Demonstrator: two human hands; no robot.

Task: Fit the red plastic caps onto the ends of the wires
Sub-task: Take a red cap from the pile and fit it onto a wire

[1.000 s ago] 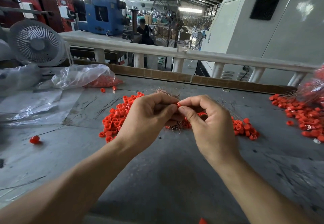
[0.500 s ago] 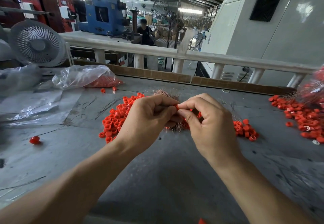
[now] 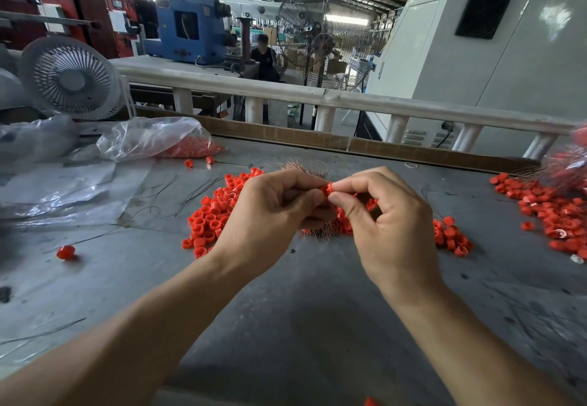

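Grey surface (image 3: 286, 310) carries two red cap heaps, one under the hands (image 3: 209, 215), one far right (image 3: 552, 212). Both hands sit a touch higher than before. Left hand (image 3: 270, 218) curls around copper wires (image 3: 298, 169); right hand (image 3: 394, 224) fingers (image 3: 343, 187) pinching one cap (image 3: 326, 189) between them.

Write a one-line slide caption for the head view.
Two hands meet over a grey workbench: right hand pinches a red cap against the left hand, loose caps heaped behind.

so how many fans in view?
2: a white desk fan at the bench's far left, and a wire-caged pedestal fan on the floor beyond the railing. More may be hidden.
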